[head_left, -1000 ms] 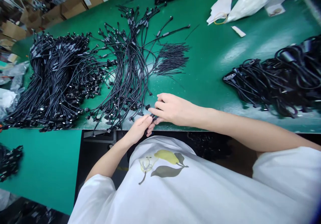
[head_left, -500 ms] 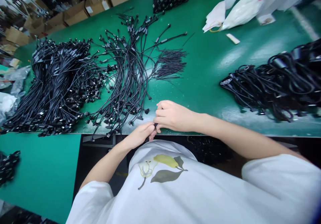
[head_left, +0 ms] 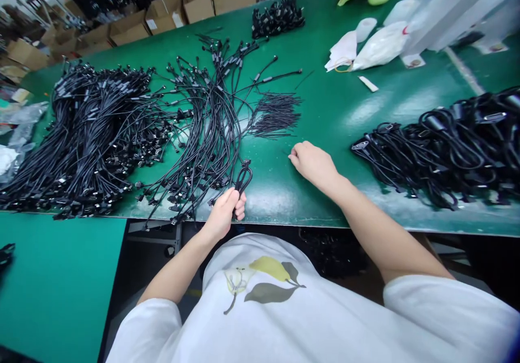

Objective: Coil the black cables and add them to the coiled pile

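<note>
Clasping a looped cable (head_left: 239, 182) above the front edge of the surface (head_left: 284, 203), the left hand (head_left: 224, 211) is pressing its fingers together. The right hand (head_left: 312, 162) is curling near thin strips (head_left: 278, 115), its grip impossible to tell. Cardboard boxes (head_left: 166, 20) are standing behind, contents unclear.

The person wears a loose white T-shirt (head_left: 300, 325) with short, wide sleeves (head_left: 430, 300), leaving the forearms (head_left: 174, 276), the left hand (head_left: 223, 211) and the right hand (head_left: 313, 161) bare. A print on the front shows a yellow, oval fruit (head_left: 268, 266), a broad grey-green leaf (head_left: 268, 293) and a smaller leaf (head_left: 290, 270) of similar colour. Beside the fruit sits a paler yellowish shape (head_left: 236, 279) with fine dark lines and a curved dark stalk (head_left: 230, 304).
</note>
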`<state>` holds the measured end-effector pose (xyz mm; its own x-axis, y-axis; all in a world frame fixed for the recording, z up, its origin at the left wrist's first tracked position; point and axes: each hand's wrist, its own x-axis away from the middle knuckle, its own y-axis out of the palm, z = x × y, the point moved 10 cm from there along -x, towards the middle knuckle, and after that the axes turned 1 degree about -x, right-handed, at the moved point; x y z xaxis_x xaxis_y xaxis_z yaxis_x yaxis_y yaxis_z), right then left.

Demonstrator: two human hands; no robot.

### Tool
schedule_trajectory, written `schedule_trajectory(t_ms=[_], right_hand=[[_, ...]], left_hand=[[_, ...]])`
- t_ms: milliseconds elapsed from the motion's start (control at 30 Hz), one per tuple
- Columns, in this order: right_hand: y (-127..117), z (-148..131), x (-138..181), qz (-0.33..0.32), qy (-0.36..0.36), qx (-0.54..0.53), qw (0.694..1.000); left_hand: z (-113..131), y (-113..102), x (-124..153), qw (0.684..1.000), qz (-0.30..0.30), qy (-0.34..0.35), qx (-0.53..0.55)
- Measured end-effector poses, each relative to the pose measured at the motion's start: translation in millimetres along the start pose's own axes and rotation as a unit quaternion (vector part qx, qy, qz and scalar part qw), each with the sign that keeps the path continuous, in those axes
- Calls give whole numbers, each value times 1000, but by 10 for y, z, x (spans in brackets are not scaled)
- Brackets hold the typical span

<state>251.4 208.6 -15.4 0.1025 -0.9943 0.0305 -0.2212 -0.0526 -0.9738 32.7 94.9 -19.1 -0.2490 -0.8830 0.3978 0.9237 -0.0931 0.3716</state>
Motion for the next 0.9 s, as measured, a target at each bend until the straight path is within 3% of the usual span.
schedule_trajectory(t_ms=[100,200,233,300,367,433,533,633,667,700,767,833,900], right_hand=[[32,9,33,-4,4,-6,1000],[-12,-138,222,-7,-11,-166,986],[21,-254,303,-35,-26,-258,965],[111,-575,479,-110,-59,-441,889],[164,-900,631,-162,-85,-544,819],[179,-1128,723,-172,-105,-562,802],[87,-1293,785,-118,-147,-500,845],[-236,-1417,874,38,-249,-324,912],[-359,-1493,937,101,-296,-244,918],[-465,-1587,1020,160,-349,-167,908],[-571,-1778,1189,234,-454,-44,859],[-574,-1900,1286,237,-538,19,809],[-549,-1953,1307,201,-584,49,785]], left_hand=[[21,-10,32,1000,9,6,19],[36,-9,58,999,11,13,32],[36,6,61,999,8,13,36],[34,58,59,999,-4,12,47],[39,115,54,998,-18,14,59],[44,155,54,998,-31,19,60],[63,128,56,998,-32,44,12],[139,-2,52,987,15,110,-113],[179,-42,54,975,37,136,-170],[224,-69,59,958,58,159,-230],[310,-83,74,919,87,195,-332],[332,-65,75,900,80,191,-384],[245,-31,67,919,28,135,-369]])
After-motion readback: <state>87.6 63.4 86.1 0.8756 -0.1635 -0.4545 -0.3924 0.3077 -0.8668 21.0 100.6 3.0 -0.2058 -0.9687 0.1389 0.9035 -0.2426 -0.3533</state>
